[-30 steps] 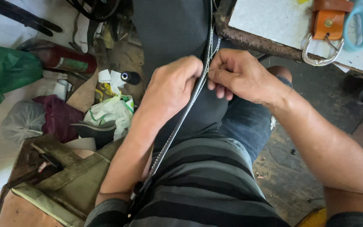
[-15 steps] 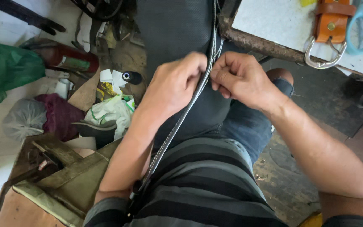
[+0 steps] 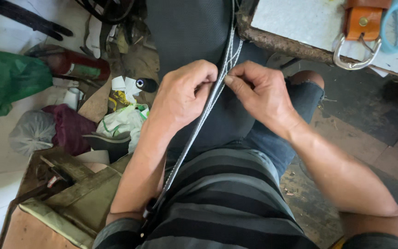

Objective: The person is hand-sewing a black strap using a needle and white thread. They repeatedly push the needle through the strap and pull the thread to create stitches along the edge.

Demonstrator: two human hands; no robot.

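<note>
Both forearms reach forward over the lap and converge, the 2 hands nearly meeting. The left hand (image 3: pixel 186 94) is curled into a loose fist, knuckles up, fingertips tucked under. The right hand (image 3: pixel 259 92) lies palm-down, thumb and forefinger pinched together, wrist bent slightly inward

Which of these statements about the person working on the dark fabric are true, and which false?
1. Both hands pinch the pale cords: true. The left hand and right hand grip the pale cords over the dark fabric.
2. The orange leather piece lies on the floor: false. The orange leather piece sits on the white tabletop.
3. A green bag lies at far left: true, the green bag.
4. The person wears a plain white shirt: false. The striped shirt is dark.
</note>
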